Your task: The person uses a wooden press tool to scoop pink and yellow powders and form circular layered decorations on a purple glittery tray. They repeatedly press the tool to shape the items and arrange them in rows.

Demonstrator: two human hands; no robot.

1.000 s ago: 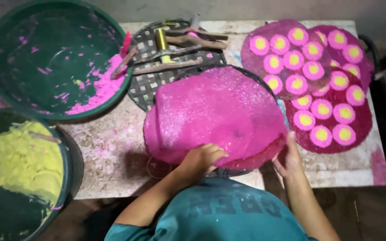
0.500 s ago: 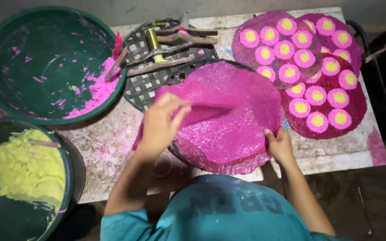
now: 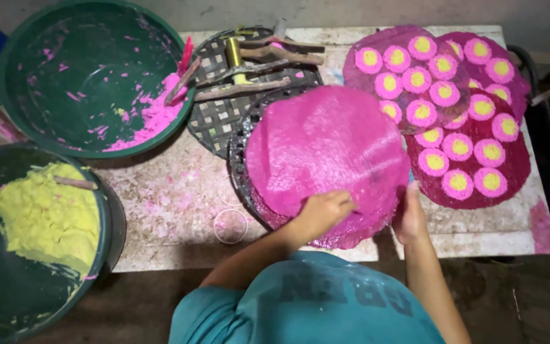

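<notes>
Two hands rest at the near edge of a round pink sheet (image 3: 326, 153): the left hand (image 3: 323, 213) lies on it with fingers curled loosely, and the right hand (image 3: 410, 216) presses its rim with fingers open. Under the sheet sits a dark woven tray (image 3: 240, 143). Beyond the right hand lie pink sheets dotted with yellow-centred rounds (image 3: 459, 146). Far left of the left hand stand a green basin with pink paste (image 3: 90, 76) and a basin of yellow paste (image 3: 33, 223).
</notes>
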